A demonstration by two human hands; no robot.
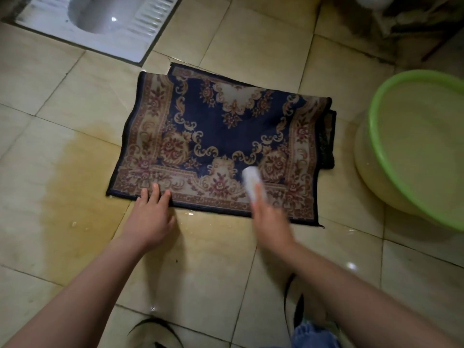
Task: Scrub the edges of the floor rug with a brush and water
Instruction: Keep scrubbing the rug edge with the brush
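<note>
On tiled floor [75, 101], left hand [150, 217] pressing rug [226, 116] edge flat-fingered, right hand [270, 222] gripping white brush [249, 178]

Person seen from above, two bare forearms [88, 292], left hand [150, 219] bare, right hand [270, 222] bare and blurred, blue denim trouser leg [313, 335] at lower right, dark strapped footwear [153, 330] at bottom edge

The rug [226, 136] lay on the floor [75, 109] before you. The tub [372, 131] stood right of it, the toilet [95, 18] behind it to the left.
</note>
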